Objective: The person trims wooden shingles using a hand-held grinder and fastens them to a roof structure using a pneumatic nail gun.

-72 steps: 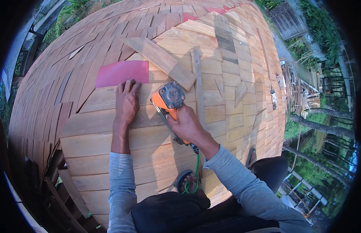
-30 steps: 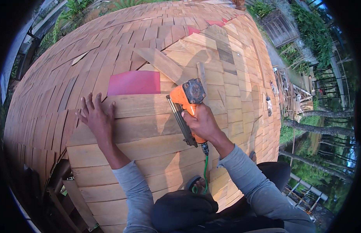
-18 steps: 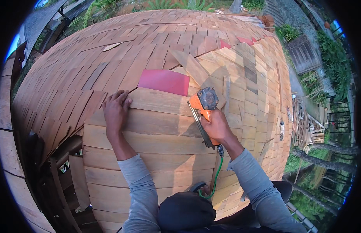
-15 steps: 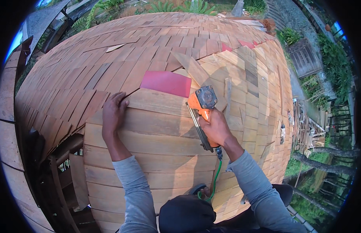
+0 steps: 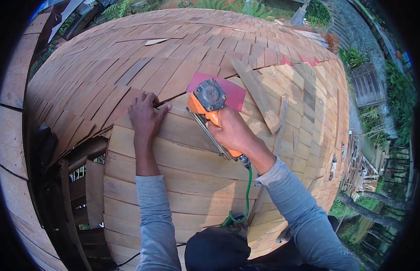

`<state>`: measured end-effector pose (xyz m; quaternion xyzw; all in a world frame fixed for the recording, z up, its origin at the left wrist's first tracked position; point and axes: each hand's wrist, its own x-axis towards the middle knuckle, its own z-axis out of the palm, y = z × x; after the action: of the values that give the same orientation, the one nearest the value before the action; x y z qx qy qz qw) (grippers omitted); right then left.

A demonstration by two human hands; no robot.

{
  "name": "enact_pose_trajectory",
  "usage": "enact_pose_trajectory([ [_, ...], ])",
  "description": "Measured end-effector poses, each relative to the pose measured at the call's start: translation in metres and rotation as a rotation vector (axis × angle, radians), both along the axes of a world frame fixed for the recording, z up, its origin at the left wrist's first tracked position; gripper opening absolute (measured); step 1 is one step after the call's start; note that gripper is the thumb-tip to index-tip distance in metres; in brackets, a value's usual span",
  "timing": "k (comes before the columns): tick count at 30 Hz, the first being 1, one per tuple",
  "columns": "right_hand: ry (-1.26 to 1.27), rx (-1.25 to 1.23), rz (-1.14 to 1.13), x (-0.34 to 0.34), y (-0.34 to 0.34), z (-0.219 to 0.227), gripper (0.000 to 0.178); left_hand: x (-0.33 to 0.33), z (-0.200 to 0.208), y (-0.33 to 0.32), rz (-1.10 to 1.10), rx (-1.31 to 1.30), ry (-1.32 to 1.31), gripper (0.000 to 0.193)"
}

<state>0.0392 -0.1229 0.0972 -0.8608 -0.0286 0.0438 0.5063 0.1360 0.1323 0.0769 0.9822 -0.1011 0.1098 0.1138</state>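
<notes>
Along the nine-o'clock rim, a band of wooden boards (image 5: 13,90) curves downward. At eight o'clock, an upright plank (image 5: 94,192) stands in a dark gap of framing. Toward ten o'clock, the left hand (image 5: 146,115) lies palm down on pale shingles (image 5: 183,154), its fingers bent and loosely parted, thumb set apart, the tips at the seam where reddish shingles (image 5: 160,74) begin. At twelve o'clock is an orange nail gun (image 5: 205,101) with a dark, bolted head, its head aimed toward eleven and its tail toward five; whether it touches the wood I cannot tell. Behind it, a pink sheet (image 5: 235,93) shows on both sides. The right hand (image 5: 233,131), just right of centre, has its fingers closed around the gun's handle. From the tail, a green hose (image 5: 249,183) drops toward five o'clock. Between one and two o'clock, a loose board (image 5: 257,95) slants across the pale shingles, its lower end near a narrow strip (image 5: 281,119) toward three.
</notes>
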Motion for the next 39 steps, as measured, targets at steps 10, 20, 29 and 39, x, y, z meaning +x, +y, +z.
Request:
enact_pose_trajectory([
  [10, 0.052, 0.013, 0.011, 0.001, -0.004, -0.005, 0.029, 0.008, 0.001, -0.007, 0.057, 0.027, 0.171, 0.044],
  [20, 0.095, -0.096, 0.056, -0.004, 0.008, 0.005, 0.026, 0.013, 0.01, -0.005, 0.075, 0.032, 0.236, 0.04],
  [29, 0.012, 0.084, -0.075, 0.007, 0.002, 0.007, 0.042, 0.018, 0.001, 0.009, 0.045, -0.021, 0.21, 0.043],
  [39, -0.047, 0.16, -0.209, -0.009, -0.031, -0.02, 0.035, 0.017, 0.0, -0.012, -0.023, -0.109, 0.192, 0.04],
])
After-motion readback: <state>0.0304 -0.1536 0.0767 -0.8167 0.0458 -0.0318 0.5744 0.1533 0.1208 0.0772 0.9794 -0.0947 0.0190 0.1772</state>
